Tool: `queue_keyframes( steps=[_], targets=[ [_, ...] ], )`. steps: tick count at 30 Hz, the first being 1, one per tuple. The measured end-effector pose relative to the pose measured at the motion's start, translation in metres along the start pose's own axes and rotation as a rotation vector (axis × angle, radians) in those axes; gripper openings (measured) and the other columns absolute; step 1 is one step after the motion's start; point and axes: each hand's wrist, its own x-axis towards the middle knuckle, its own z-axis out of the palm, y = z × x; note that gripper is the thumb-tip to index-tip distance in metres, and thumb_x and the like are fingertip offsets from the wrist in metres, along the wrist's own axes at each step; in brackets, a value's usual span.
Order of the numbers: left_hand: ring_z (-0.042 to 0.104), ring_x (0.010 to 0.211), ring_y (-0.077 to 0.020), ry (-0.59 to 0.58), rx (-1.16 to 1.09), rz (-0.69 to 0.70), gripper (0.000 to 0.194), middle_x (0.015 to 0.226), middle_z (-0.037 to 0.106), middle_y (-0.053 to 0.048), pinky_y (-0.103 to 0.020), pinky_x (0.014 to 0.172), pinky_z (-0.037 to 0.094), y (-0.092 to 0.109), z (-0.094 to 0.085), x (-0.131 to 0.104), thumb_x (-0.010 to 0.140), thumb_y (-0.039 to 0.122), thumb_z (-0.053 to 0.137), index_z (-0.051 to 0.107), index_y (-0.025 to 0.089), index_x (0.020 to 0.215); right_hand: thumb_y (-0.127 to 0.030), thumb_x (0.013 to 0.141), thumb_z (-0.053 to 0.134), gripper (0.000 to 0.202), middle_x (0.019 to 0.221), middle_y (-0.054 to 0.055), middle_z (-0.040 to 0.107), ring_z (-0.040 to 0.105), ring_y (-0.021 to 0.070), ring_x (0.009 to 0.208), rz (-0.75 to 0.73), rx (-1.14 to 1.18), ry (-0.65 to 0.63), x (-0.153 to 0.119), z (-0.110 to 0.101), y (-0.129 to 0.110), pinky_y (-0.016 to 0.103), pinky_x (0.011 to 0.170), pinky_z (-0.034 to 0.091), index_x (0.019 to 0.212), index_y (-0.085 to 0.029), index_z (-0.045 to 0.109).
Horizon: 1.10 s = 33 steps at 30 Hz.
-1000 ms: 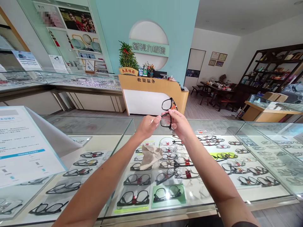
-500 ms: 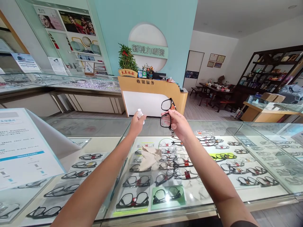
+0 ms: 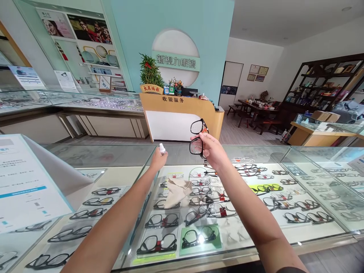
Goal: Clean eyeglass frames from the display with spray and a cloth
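Observation:
My left hand (image 3: 158, 159) is closed round a small white bottle (image 3: 162, 148), whose white top sticks up above the fingers, low over the far part of the glass counter. To its right, my right hand (image 3: 212, 149) pinches a pair of black-framed glasses (image 3: 196, 146) near the bridge. The glasses are turned on end, one lens above the other, and the lower lens looks spotted. A beige cloth (image 3: 178, 192) lies on the glass top between my forearms, apart from both hands.
Rows of eyeglasses (image 3: 158, 242) fill the glass display counter (image 3: 239, 151) beneath my arms. A large white printed stand (image 3: 25, 182) rises at the left. Beyond the counter are a wooden reception desk (image 3: 178, 104), further display cases and a dark table (image 3: 257, 107).
My left hand has moved down and left with the bottle, away from the glasses. My right hand and the glasses have shifted slightly left. The whole view has shifted a little.

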Motion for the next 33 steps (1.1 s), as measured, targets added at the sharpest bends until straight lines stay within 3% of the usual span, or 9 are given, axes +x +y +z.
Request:
queue_keyframes(
  steps=[4,7,10,14,16,20,22,28,33],
  targets=[
    [0.072,0.090,-0.0289,0.030,-0.004,0.033,0.028,0.099,0.072,-0.009,-0.039,0.084,0.054,0.002,-0.001,-0.006,0.087,0.030,0.069,0.056,0.021,0.110,-0.058,0.075,0.095,0.042,0.105,0.006,0.084,0.070,0.0149,0.089,0.005,-0.004,-0.021,0.000,0.000,0.000,0.024,0.074,0.055,0.087,-0.023,0.076],
    [0.068,0.123,-0.0346,0.192,-0.019,0.118,0.051,0.133,0.067,-0.020,-0.047,0.107,0.053,0.012,-0.003,-0.014,0.086,0.030,0.072,0.050,0.017,0.130,-0.057,0.076,0.094,0.041,0.104,0.005,0.084,0.071,0.0155,0.090,0.001,-0.016,-0.033,-0.001,0.000,-0.001,0.024,0.073,0.055,0.087,-0.023,0.075],
    [0.045,0.155,-0.0347,0.372,-0.024,0.254,0.063,0.158,0.049,-0.024,-0.050,0.131,0.033,0.032,-0.007,-0.023,0.088,0.025,0.070,0.042,0.017,0.143,-0.057,0.077,0.093,0.039,0.103,0.004,0.084,0.070,0.0148,0.087,-0.013,-0.036,-0.015,-0.003,0.000,-0.002,0.023,0.067,0.051,0.086,-0.024,0.074],
    [0.055,0.140,-0.0350,0.459,-0.030,0.500,0.046,0.141,0.060,-0.021,-0.055,0.126,0.039,0.075,-0.014,-0.044,0.088,0.021,0.066,0.051,0.018,0.131,-0.059,0.077,0.092,0.040,0.104,0.004,0.084,0.068,0.0146,0.086,-0.030,-0.068,-0.005,-0.001,-0.002,-0.003,0.023,0.067,0.051,0.086,-0.024,0.074],
    [0.065,0.125,-0.0320,0.276,-0.003,0.583,0.030,0.128,0.067,-0.016,-0.049,0.112,0.050,0.098,-0.022,-0.058,0.092,0.026,0.061,0.057,0.020,0.121,-0.061,0.077,0.093,0.042,0.104,0.004,0.084,0.069,0.0156,0.087,-0.033,-0.077,-0.014,0.000,-0.003,-0.002,0.024,0.069,0.054,0.086,-0.025,0.075],
    [0.072,0.110,-0.0237,-0.611,0.340,0.606,0.031,0.122,0.077,-0.005,-0.034,0.092,0.055,0.130,-0.039,-0.086,0.093,0.022,0.049,0.065,0.024,0.119,-0.062,0.077,0.093,0.042,0.104,0.003,0.084,0.070,0.0163,0.086,-0.040,-0.082,-0.047,0.001,-0.004,-0.002,0.027,0.074,0.057,0.087,-0.025,0.074],
    [0.074,0.104,-0.0230,-0.833,0.565,0.522,0.035,0.123,0.079,-0.004,-0.031,0.083,0.053,0.134,-0.042,-0.097,0.087,0.021,0.054,0.070,0.026,0.118,-0.061,0.078,0.092,0.041,0.105,0.003,0.084,0.070,0.0162,0.087,-0.042,-0.093,-0.045,0.000,-0.004,-0.003,0.027,0.074,0.056,0.086,-0.025,0.073],
    [0.071,0.083,-0.0310,-0.938,0.867,0.350,0.032,0.095,0.080,-0.010,-0.035,0.068,0.048,0.121,-0.023,-0.109,0.057,0.038,0.089,0.075,0.022,0.081,-0.057,0.083,0.088,0.035,0.105,0.002,0.084,0.064,0.0152,0.084,-0.040,-0.114,-0.051,-0.002,-0.002,-0.003,0.026,0.071,0.050,0.086,-0.026,0.072],
    [0.069,0.078,-0.0292,-0.964,0.892,0.330,0.042,0.088,0.078,-0.008,-0.036,0.070,0.047,0.114,-0.008,-0.108,0.047,0.046,0.097,0.074,0.024,0.074,-0.055,0.084,0.087,0.033,0.104,0.001,0.084,0.063,0.0154,0.082,-0.033,-0.110,-0.053,-0.003,-0.001,-0.004,0.028,0.070,0.047,0.086,-0.026,0.073]
  ],
)
